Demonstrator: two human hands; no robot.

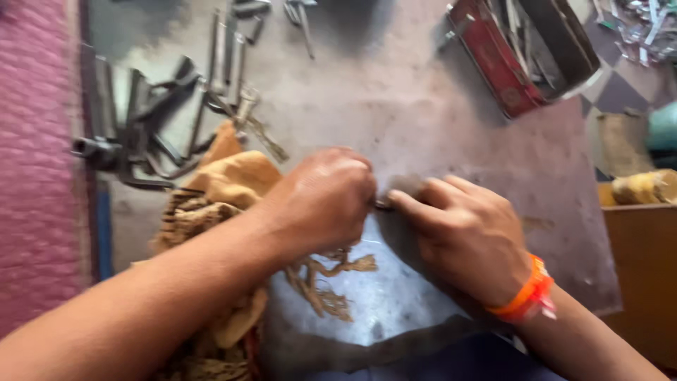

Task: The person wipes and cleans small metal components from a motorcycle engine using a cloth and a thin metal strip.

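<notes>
Head view: scattered grey steel tools (pixel 151 120) far left; frayed ochre cloth rag (pixel 226 190) under left hand (pixel 321 201), curled tight. Right hand (pixel 469 236) pinches small dark metal part (pixel 398 190) between both hands. Risk: blurred, tiny part slips from fingertips onto worn metal worktop (pixel 423 120).

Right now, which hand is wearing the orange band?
The right hand wears the orange wristband. The left hand, over the frayed yellow-brown rag, has a bare wrist.

Red oblong box (pixel 502 65) with a printed side label, open, at the counter's (pixel 395 113) far right edge, contents blurred, no signs or screens
</notes>
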